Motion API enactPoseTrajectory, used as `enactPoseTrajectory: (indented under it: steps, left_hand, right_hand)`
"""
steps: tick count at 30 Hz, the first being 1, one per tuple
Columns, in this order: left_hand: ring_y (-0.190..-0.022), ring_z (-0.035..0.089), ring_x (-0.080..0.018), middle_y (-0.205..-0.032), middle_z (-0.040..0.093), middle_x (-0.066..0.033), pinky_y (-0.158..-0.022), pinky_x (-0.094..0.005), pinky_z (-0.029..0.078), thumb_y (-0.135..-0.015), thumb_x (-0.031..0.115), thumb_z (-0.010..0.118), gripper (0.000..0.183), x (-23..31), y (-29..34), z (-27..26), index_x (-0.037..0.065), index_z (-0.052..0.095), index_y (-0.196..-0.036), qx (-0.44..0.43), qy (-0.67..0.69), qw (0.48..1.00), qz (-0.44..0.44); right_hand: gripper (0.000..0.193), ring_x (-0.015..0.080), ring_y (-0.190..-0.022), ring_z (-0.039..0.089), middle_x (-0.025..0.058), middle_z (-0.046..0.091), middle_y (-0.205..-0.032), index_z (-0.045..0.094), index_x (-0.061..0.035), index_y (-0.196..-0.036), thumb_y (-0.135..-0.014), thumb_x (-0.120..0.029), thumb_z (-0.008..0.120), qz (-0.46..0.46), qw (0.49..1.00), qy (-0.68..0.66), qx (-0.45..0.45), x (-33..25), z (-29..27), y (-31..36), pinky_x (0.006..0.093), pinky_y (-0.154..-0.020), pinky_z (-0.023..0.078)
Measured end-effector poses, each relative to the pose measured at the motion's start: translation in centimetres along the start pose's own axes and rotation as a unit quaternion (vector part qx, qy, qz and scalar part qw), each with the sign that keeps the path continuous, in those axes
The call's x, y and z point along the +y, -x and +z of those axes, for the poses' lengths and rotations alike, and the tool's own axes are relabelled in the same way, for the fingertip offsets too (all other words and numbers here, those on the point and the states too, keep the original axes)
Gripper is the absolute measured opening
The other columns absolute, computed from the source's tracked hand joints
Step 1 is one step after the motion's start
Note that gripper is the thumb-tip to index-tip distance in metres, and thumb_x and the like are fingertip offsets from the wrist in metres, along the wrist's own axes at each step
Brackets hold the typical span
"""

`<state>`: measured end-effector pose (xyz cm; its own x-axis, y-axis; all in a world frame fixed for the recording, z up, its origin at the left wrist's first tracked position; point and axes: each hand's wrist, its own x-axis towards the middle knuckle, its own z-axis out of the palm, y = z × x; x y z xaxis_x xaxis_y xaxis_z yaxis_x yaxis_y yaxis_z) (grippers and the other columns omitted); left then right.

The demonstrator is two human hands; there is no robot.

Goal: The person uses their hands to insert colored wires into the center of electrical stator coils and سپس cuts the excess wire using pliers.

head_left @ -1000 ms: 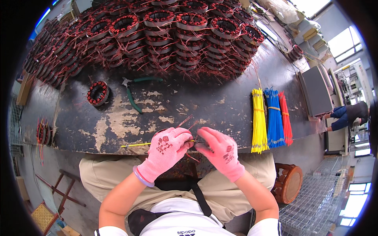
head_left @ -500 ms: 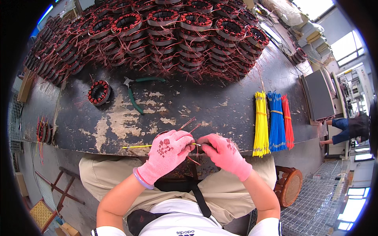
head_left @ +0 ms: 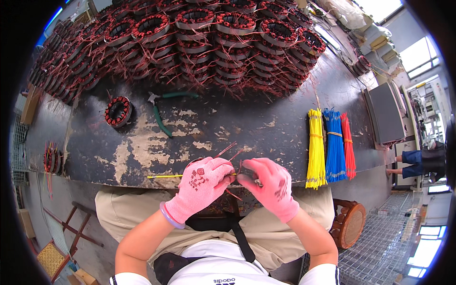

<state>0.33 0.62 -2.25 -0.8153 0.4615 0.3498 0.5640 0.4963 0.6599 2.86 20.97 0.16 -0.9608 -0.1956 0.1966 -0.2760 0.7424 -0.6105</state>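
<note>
At the near edge of the workbench (head_left: 142, 152), a yellow wire (head_left: 164, 176) is pinched in the left hand (head_left: 202, 183), its free end sticking out level toward the person's left, just over the bench edge. Thin copper leads (head_left: 228, 151) are gathered between both hands and fan up and away from the fingertips. The right hand (head_left: 270, 183) is closed in a pinch on the same bundle, fingertips almost touching those of the left. Both hands are gloved in pink, held knuckles up above the lap, forearms entering from the lower edge and converging. What lies under the palms is hidden. Farther out on the bench, green-handled pliers (head_left: 161, 111) and a single wound stator (head_left: 118, 111) are seen well apart from the hands. Bundles of yellow wires (head_left: 315, 147), blue wires (head_left: 335, 145) and red wires (head_left: 347, 145) lie side by side to the right. A large stack of stators (head_left: 199, 38) fills the far side.
</note>
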Motion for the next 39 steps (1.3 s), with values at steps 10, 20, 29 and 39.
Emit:
enactPoseTrajectory:
  steps: [10, 20, 29, 39]
  left_hand:
    - [-0.085, 0.067, -0.0262, -0.099, 0.069, -0.0027, -0.075, -0.0397, 0.055, -0.079, 0.010, 0.076, 0.018, -0.1, -0.3, -0.4, 0.011, 0.068, -0.095, -0.025, -0.015, 0.999, 0.015]
    - [-0.082, 0.066, -0.0245, -0.097, 0.069, -0.0003, -0.071, -0.0396, 0.054, -0.082, 0.015, 0.076, 0.015, -0.2, -0.3, -0.3, 0.013, 0.067, -0.095, -0.033, -0.026, 0.999, 0.027]
    - [-0.081, 0.066, -0.0275, -0.100, 0.071, -0.0036, -0.073, -0.0397, 0.054, -0.076, 0.010, 0.078, 0.021, 0.0, -0.2, -0.3, 0.011, 0.070, -0.095, -0.024, -0.005, 1.000, 0.014]
    - [-0.083, 0.067, -0.0249, -0.100, 0.070, -0.0017, -0.072, -0.0400, 0.054, -0.080, 0.014, 0.076, 0.018, -0.1, -0.1, -0.3, 0.013, 0.069, -0.096, -0.035, -0.015, 0.999, 0.019]
  right_hand:
    - [0.027, 0.0036, -0.073, 0.056, -0.0011, 0.066, -0.083, 0.066, -0.0033, -0.104, -0.104, -0.027, 0.054, 0.334, 0.792, -0.456, -0.229, 0.9, -0.1, -0.1, 0.0205, -0.065, 0.045]
    - [0.019, 0.0222, -0.073, 0.067, 0.0073, 0.067, -0.086, 0.066, -0.0084, -0.098, -0.089, -0.023, 0.074, 0.042, 0.980, -0.139, -0.136, 2.3, 0.7, -0.5, 0.0368, -0.064, 0.053]
    - [0.020, 0.0151, -0.072, 0.070, 0.0070, 0.072, -0.094, 0.071, -0.0095, -0.101, -0.087, -0.021, 0.079, -0.096, 0.990, 0.103, 0.028, 0.3, -0.4, 0.2, 0.0283, -0.065, 0.053]
    - [0.019, 0.0106, -0.074, 0.061, 0.0021, 0.067, -0.087, 0.068, -0.0076, -0.109, -0.101, -0.024, 0.060, 0.312, 0.848, -0.325, -0.279, 0.6, -1.3, 0.0, 0.0266, -0.069, 0.050]
